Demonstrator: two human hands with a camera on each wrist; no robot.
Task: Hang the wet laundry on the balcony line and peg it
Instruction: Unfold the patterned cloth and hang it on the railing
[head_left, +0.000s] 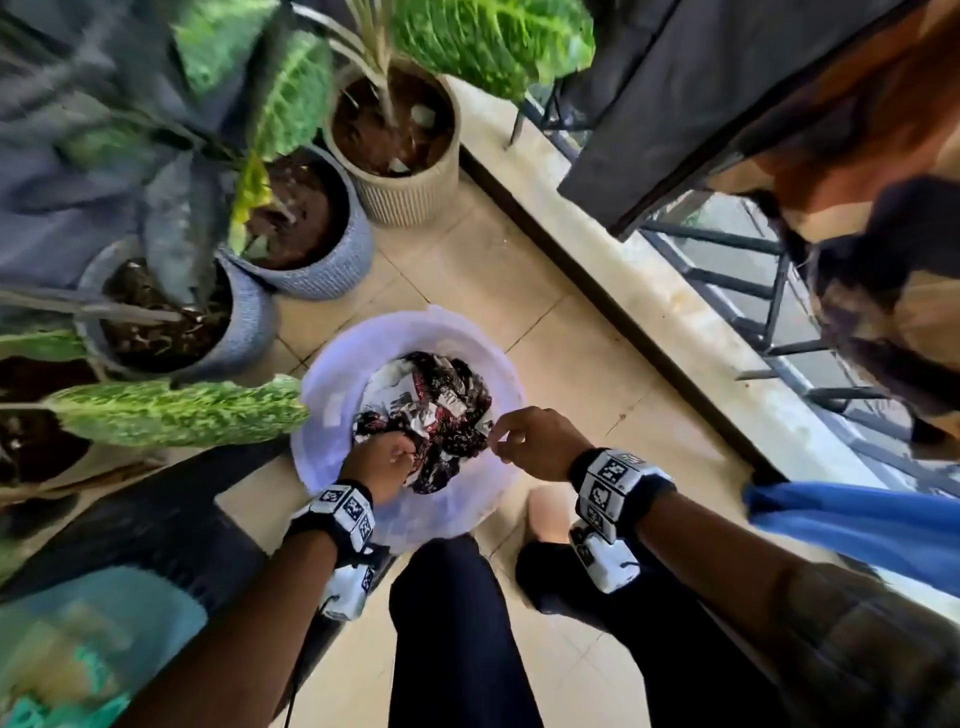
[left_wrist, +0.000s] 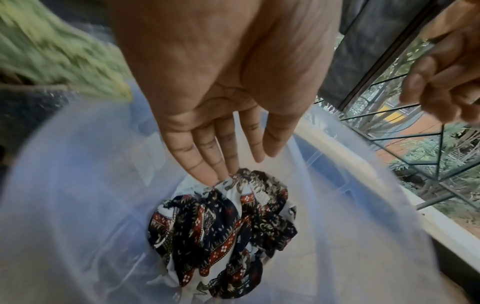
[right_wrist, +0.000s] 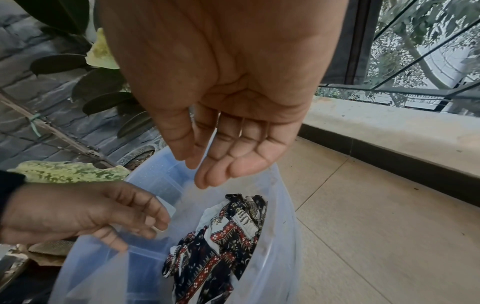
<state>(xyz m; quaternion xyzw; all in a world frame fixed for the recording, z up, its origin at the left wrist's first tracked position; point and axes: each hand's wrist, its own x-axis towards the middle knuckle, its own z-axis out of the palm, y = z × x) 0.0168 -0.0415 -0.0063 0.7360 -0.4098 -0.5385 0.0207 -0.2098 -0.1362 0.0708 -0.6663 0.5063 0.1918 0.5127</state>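
Observation:
A crumpled cloth (head_left: 436, 415), patterned in black, red and white, lies inside a translucent plastic bucket (head_left: 332, 374) on the tiled floor. My left hand (head_left: 384, 457) reaches down into the bucket. In the left wrist view its straight fingertips (left_wrist: 223, 164) touch the top of the cloth (left_wrist: 221, 236) without closing on it. My right hand (head_left: 524, 441) hovers over the bucket's right rim with relaxed, slightly bent fingers and an empty palm (right_wrist: 221, 86). The cloth (right_wrist: 221, 246) lies below it in the bucket (right_wrist: 283, 205).
Several potted plants (head_left: 311, 223) crowd the floor left of the bucket. A low ledge (head_left: 649, 291) and a metal railing (head_left: 769, 312) run along the right. A dark garment (head_left: 675, 104) hangs above the railing, and a blue cloth (head_left: 857, 519) is at the right edge.

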